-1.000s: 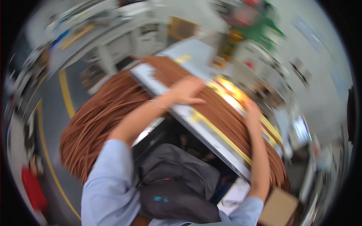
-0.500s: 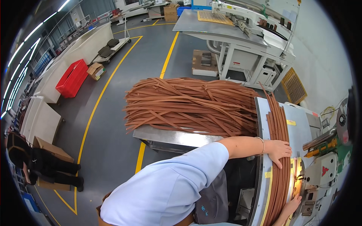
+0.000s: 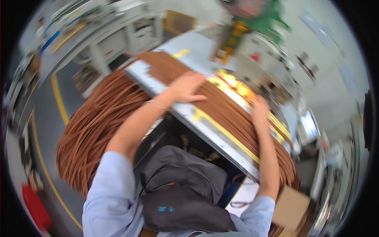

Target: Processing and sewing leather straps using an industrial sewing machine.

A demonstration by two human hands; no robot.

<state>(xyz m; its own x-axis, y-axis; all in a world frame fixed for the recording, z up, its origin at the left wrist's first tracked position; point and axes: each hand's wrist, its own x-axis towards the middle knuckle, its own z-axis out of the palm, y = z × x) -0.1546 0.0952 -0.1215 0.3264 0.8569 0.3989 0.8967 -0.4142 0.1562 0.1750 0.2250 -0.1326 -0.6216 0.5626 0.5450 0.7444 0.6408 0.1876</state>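
A bundle of long brown strips [image 3: 221, 110] runs lengthwise along the light blue-grey worktop [image 3: 193, 43]. My left hand [image 3: 187, 87] lies flat across these strips, its fingers stretched out and the thumb apart. Farther right, my right hand [image 3: 260, 112] is at the strips' far edge, next to the brightly lit work area [image 3: 237, 87] of a white sewing machine [image 3: 252, 49]. Blur smears its fingertips, so whether they pinch a strip cannot be told. Yellow tape [image 3: 225, 132] marks the worktop beside the bundle.
A big heap of brown strips [image 3: 102, 126] hangs at the left of the worktop. More strip ends droop off its right end, near a cardboard box [image 3: 291, 207]. A small lit screen [image 3: 309, 125] stands at right. A red crate [image 3: 36, 207] sits on the floor at lower left.
My view has swung to the right, bringing the strips' right end and both forearms into sight. My left hand still rests on the strips and my right hand stays by the lit area.
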